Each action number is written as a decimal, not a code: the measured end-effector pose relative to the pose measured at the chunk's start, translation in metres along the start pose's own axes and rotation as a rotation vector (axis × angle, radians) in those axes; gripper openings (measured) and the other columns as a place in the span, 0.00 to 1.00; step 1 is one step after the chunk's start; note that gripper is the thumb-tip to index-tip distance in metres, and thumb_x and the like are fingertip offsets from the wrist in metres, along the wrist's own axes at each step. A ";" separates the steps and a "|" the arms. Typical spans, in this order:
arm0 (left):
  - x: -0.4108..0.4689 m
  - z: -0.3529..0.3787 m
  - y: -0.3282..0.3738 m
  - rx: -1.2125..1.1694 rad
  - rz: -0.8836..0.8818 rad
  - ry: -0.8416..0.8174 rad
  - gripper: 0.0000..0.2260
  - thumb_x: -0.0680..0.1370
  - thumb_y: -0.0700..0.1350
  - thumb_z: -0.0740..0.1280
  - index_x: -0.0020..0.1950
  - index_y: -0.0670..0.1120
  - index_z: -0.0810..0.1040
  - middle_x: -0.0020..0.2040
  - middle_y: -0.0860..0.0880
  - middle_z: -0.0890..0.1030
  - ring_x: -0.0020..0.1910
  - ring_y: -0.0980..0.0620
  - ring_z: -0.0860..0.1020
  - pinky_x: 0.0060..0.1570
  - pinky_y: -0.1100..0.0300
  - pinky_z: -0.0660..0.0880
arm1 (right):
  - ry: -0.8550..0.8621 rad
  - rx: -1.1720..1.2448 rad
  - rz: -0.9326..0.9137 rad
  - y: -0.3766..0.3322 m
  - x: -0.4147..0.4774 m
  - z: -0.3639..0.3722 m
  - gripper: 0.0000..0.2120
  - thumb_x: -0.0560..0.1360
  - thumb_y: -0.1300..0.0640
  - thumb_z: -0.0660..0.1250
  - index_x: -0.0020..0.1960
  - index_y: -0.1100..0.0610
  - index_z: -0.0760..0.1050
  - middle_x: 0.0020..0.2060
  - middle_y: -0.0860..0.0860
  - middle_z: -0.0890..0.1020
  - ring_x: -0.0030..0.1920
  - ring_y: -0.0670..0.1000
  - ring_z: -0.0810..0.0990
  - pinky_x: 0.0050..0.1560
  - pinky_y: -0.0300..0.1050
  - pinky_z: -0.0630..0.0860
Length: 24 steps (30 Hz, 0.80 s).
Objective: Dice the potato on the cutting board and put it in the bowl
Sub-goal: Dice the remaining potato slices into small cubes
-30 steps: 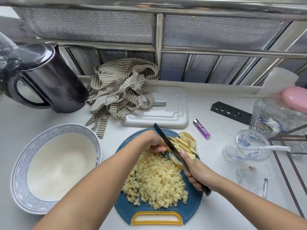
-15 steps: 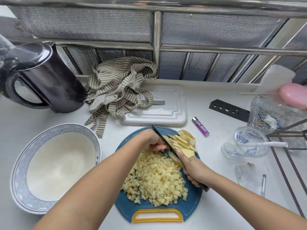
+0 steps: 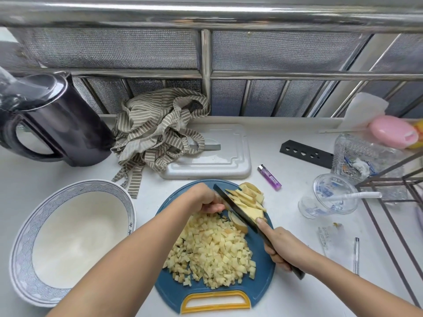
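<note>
Gripping knife (image 3: 235, 209) handle tight in right hand (image 3: 283, 248), blade across potato strips (image 3: 247, 197) on cutting board (image 3: 263, 284); left hand (image 3: 204, 199) fingers curled beside blade, can't tell on what.

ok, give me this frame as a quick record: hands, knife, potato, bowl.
left hand: curled against the knife blade, what it holds hidden
right hand: grips knife handle, forefinger along the spine
diced potato: heap on the cutting board
potato strips: uncut, beyond the blade
bowl: left of cutting board, no potato inside
</note>
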<state>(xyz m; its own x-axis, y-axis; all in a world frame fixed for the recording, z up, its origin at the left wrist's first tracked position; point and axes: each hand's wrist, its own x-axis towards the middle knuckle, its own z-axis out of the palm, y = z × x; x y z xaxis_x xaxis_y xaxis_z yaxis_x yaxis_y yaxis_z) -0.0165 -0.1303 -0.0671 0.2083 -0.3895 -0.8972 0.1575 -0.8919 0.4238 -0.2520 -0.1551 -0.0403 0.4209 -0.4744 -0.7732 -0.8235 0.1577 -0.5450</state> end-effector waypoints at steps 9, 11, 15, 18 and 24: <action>-0.027 0.016 -0.005 0.135 0.087 -0.130 0.04 0.77 0.34 0.68 0.42 0.36 0.79 0.28 0.45 0.81 0.22 0.55 0.78 0.21 0.66 0.72 | -0.066 0.078 0.064 0.015 -0.030 -0.005 0.31 0.69 0.26 0.53 0.31 0.55 0.61 0.23 0.51 0.63 0.20 0.50 0.60 0.22 0.37 0.58; -0.027 0.024 -0.012 0.126 0.043 -0.181 0.05 0.77 0.36 0.68 0.42 0.37 0.78 0.28 0.45 0.81 0.21 0.56 0.77 0.20 0.67 0.72 | -0.062 0.074 0.078 0.018 -0.034 -0.002 0.31 0.67 0.25 0.53 0.30 0.54 0.60 0.23 0.51 0.63 0.21 0.50 0.59 0.23 0.37 0.57; -0.022 0.035 -0.019 0.102 0.006 -0.186 0.07 0.79 0.37 0.65 0.42 0.37 0.78 0.29 0.46 0.81 0.21 0.57 0.76 0.19 0.68 0.69 | -0.052 0.079 0.095 0.020 -0.037 -0.001 0.31 0.68 0.25 0.53 0.30 0.54 0.60 0.24 0.51 0.63 0.21 0.50 0.59 0.23 0.37 0.58; -0.023 0.038 -0.019 0.087 0.009 -0.157 0.07 0.80 0.37 0.65 0.43 0.37 0.78 0.28 0.46 0.81 0.20 0.57 0.76 0.18 0.68 0.68 | -0.054 0.083 0.103 0.020 -0.040 -0.001 0.31 0.70 0.26 0.53 0.30 0.54 0.60 0.23 0.51 0.63 0.21 0.50 0.59 0.23 0.38 0.59; -0.025 0.039 -0.016 0.053 -0.008 -0.144 0.07 0.80 0.35 0.64 0.43 0.36 0.78 0.27 0.46 0.81 0.20 0.57 0.76 0.19 0.68 0.69 | -0.029 0.078 0.123 0.021 -0.045 0.000 0.31 0.71 0.26 0.53 0.30 0.53 0.59 0.22 0.50 0.62 0.21 0.50 0.59 0.24 0.37 0.58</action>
<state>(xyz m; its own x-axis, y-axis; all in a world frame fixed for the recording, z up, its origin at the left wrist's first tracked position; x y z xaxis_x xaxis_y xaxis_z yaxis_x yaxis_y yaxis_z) -0.0620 -0.1151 -0.0562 0.0660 -0.4075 -0.9108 0.1063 -0.9047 0.4125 -0.2885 -0.1307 -0.0167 0.3307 -0.4226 -0.8439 -0.8379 0.2800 -0.4685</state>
